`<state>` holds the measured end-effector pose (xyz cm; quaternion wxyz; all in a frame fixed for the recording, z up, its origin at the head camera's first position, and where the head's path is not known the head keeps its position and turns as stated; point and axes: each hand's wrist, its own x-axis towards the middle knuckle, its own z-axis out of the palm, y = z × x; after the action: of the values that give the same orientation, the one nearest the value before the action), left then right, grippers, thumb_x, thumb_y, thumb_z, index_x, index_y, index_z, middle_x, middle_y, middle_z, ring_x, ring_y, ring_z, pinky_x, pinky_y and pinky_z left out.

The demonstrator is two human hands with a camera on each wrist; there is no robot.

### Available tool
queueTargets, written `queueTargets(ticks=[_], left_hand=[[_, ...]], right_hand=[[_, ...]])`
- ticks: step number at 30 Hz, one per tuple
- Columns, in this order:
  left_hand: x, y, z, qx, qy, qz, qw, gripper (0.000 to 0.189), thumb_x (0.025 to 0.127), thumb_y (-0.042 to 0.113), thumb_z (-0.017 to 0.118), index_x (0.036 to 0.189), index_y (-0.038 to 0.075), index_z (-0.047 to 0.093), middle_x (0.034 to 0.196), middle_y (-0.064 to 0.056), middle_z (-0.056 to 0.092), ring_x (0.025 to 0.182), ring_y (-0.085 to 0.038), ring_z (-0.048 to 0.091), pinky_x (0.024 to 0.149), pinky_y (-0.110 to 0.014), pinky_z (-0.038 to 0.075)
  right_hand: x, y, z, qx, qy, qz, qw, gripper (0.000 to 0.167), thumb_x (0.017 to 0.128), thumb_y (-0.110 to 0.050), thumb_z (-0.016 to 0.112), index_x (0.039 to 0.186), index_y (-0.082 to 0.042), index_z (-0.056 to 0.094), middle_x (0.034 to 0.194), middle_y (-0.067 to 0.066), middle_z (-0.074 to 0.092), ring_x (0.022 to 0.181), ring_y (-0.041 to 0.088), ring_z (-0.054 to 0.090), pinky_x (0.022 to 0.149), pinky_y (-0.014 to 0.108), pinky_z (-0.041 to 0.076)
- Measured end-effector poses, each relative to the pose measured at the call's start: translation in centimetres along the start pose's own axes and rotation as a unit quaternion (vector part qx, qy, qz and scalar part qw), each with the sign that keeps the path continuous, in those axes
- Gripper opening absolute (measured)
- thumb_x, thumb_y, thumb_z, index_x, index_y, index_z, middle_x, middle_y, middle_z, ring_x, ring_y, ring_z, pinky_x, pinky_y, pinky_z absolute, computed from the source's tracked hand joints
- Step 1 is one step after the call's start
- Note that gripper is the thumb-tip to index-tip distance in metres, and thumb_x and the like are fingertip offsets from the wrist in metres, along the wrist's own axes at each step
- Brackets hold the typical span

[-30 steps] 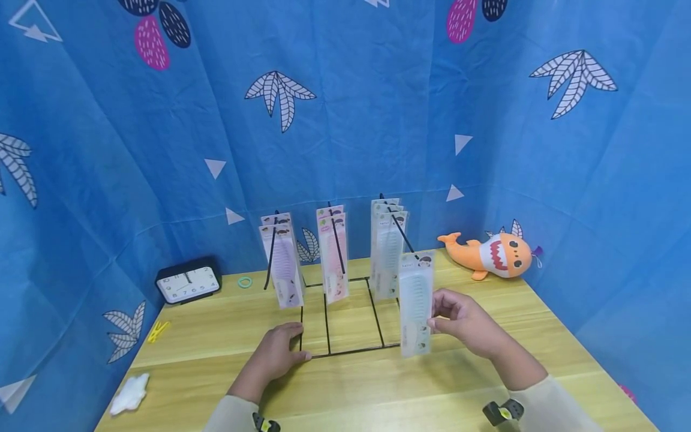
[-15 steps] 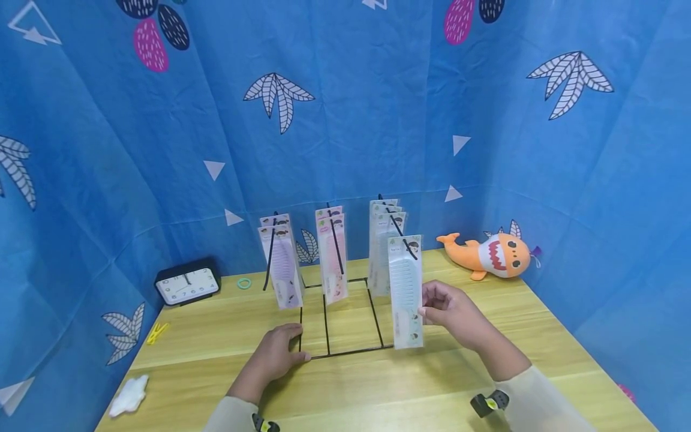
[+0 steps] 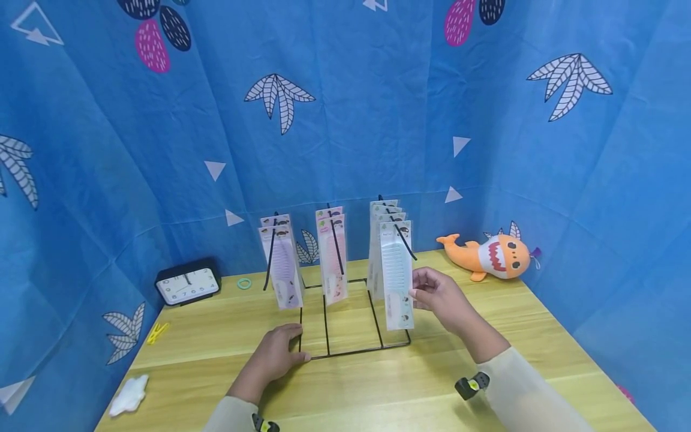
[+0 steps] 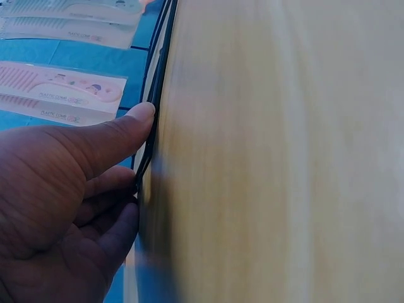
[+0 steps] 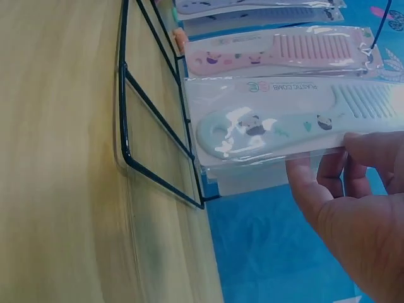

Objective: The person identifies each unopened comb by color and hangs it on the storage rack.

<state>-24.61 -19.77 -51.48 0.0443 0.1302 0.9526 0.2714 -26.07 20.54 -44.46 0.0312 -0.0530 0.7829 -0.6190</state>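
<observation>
A packaged light-green comb (image 3: 396, 276) hangs at the front of the right hook on a black wire rack (image 3: 353, 351), ahead of similar packs. My right hand (image 3: 439, 300) pinches its right edge between thumb and fingers. The right wrist view shows "PLASTIC COMB" on that clear pack (image 5: 271, 126) and the fingers (image 5: 303, 180) at its edge. At the rack's front left corner, my left hand (image 3: 276, 354) grips the wire, thumb above and fingers below in the left wrist view. Packaged purple combs (image 3: 282, 270) hang on the left hook, pink ones (image 3: 336, 258) on the middle hook.
An orange plush shark (image 3: 502, 256) lies at the back right of the wooden table (image 3: 345, 396). On the left are a clock (image 3: 189, 284), a teal ring (image 3: 245, 282), a yellow clip (image 3: 158, 332) and a white cloud-shaped piece (image 3: 129, 395). A blue curtain (image 3: 351, 132) surrounds the table.
My right hand has moved the green comb pack back and up along the right hook, from its tip towards the packs behind. The left hand stays on the rack.
</observation>
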Motion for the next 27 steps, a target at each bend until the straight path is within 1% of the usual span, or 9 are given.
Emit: queueTargets(ticks=[8,14,19,24,27], left_hand=[[-0.1,0.0,0.1,0.004,0.006,0.0,1.0,0.067,0.09,0.026,0.091,0.145,-0.005,0.066,0.156,-0.02,0.061,0.149,-0.047,0.053,0.126,-0.063,0.043],[-0.1,0.0,0.1,-0.003,0.005,0.002,1.0,0.067,0.09,0.025,0.091,0.144,-0.005,0.066,0.156,-0.02,0.061,0.149,-0.047,0.053,0.127,-0.063,0.043],[-0.1,-0.2,0.2,-0.003,0.004,0.003,1.0,0.067,0.09,0.025,0.091,0.145,-0.005,0.066,0.156,-0.02,0.061,0.149,-0.047,0.053,0.126,-0.062,0.044],[0.0,-0.3,0.1,-0.002,0.002,0.002,1.0,0.065,0.091,0.026,0.09,0.144,-0.005,0.067,0.156,-0.02,0.061,0.149,-0.047,0.053,0.126,-0.062,0.044],[0.0,-0.2,0.0,-0.006,-0.001,0.002,1.0,0.065,0.092,0.026,0.09,0.144,-0.005,0.066,0.157,-0.02,0.061,0.149,-0.047,0.052,0.126,-0.063,0.043]], right_hand=[[1.2,0.3,0.4,0.012,0.015,0.003,0.9998,0.025,0.108,-0.003,0.064,0.133,0.0,0.063,0.123,0.016,0.066,0.117,0.026,0.07,0.101,0.047,0.067],[1.5,0.5,0.6,0.014,0.02,0.001,0.9997,0.024,0.107,-0.002,0.064,0.132,0.0,0.064,0.122,0.015,0.066,0.115,0.025,0.07,0.101,0.048,0.067],[1.8,0.6,0.7,0.007,0.017,-0.011,0.9998,0.025,0.108,-0.004,0.064,0.132,0.0,0.064,0.122,0.016,0.067,0.115,0.025,0.071,0.104,0.051,0.066],[2.3,1.1,0.5,-0.018,0.011,-0.029,0.9993,0.023,0.108,-0.006,0.066,0.13,0.0,0.066,0.122,0.016,0.07,0.116,0.026,0.072,0.1,0.045,0.066],[2.5,1.4,0.2,-0.028,0.009,-0.032,0.999,0.022,0.108,-0.008,0.066,0.128,-0.001,0.067,0.122,0.015,0.071,0.117,0.027,0.072,0.1,0.043,0.065]])
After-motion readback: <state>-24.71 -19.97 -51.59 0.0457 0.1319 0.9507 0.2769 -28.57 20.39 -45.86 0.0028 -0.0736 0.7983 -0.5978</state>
